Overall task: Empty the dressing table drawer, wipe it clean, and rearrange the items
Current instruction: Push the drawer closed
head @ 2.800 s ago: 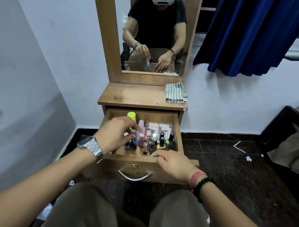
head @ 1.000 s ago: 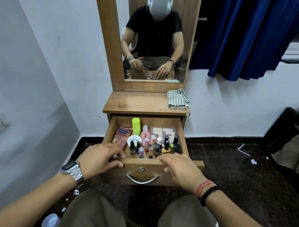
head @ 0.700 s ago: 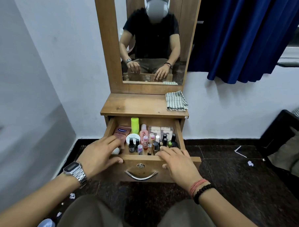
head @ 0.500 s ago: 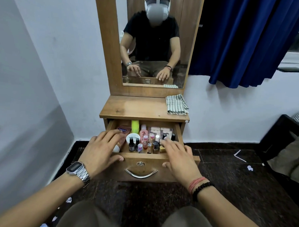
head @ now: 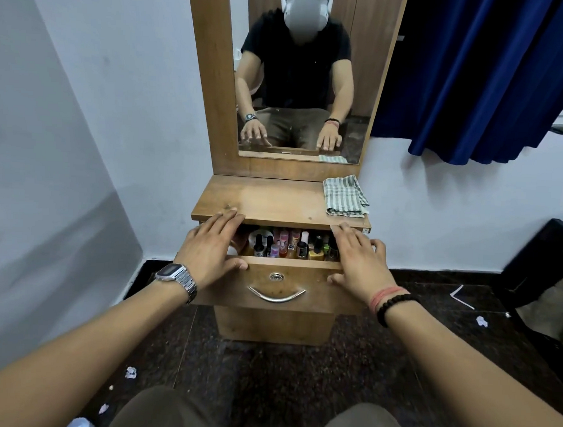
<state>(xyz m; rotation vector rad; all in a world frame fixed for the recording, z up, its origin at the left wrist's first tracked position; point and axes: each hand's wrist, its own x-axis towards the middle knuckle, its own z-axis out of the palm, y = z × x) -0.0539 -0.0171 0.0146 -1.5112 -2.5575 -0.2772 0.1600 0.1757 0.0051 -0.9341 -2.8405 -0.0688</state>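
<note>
The wooden drawer (head: 283, 279) of the dressing table stands only a little open, its metal handle (head: 276, 295) facing me. Several small bottles (head: 291, 246) stand upright in the narrow gap that still shows. My left hand (head: 207, 250) lies flat on the drawer's left front corner, fingers straight and reaching to the tabletop's edge, thumb on the front panel. My right hand (head: 358, 262) lies the same way on the right front corner. A striped cloth (head: 344, 196) lies folded on the tabletop (head: 264, 199) at the right.
A tall mirror (head: 299, 72) in a wooden frame rises behind the tabletop. A blue curtain (head: 479, 76) hangs at the right, a dark piece of furniture (head: 542, 273) stands at the right edge. Paper scraps (head: 130, 372) dot the dark floor. My knees fill the bottom.
The drawer has slid inward under both hands, from wide open to a narrow gap. Earlier my left hand was among the bottles; now it rests flat on the drawer front.
</note>
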